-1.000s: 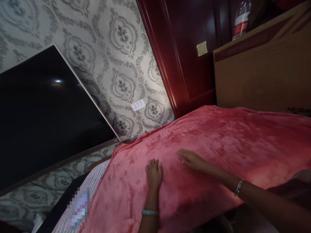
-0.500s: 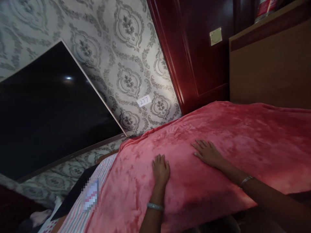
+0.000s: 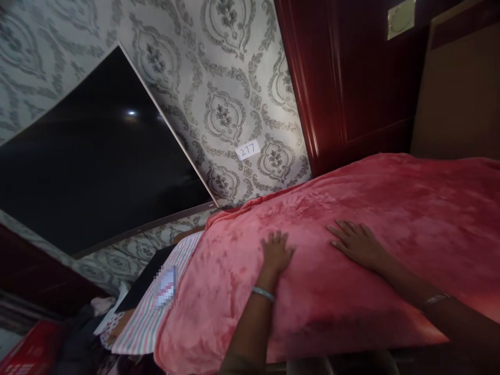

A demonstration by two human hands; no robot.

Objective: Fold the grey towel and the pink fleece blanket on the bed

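Observation:
A plush pink-red blanket (image 3: 219,276) is spread over a raised surface and hangs over its near edge. My left hand (image 3: 276,252) lies on the blanket near the middle, palm down, fingers spread. Farther right, my right hand (image 3: 357,244) rests flat on the same blanket with its fingers stretched out. Neither hand holds anything. A bangle circles each wrist. Under the blanket's left edge, a striped cloth (image 3: 183,260) shows, with a blurred, pixelated patch on it.
A large dark television screen (image 3: 101,166) stands at the left before patterned wallpaper (image 3: 224,112). A paper label reading 277 (image 3: 248,150) is on the wall. Dark red wood panelling (image 3: 351,78) and a brown box-like panel (image 3: 461,88) stand behind the blanket. A red box (image 3: 35,346) is at lower left.
The view has shifted, so the scene sits farther right and slightly higher. My left hand's fingers have spread wider. My right hand stays flat on the blanket.

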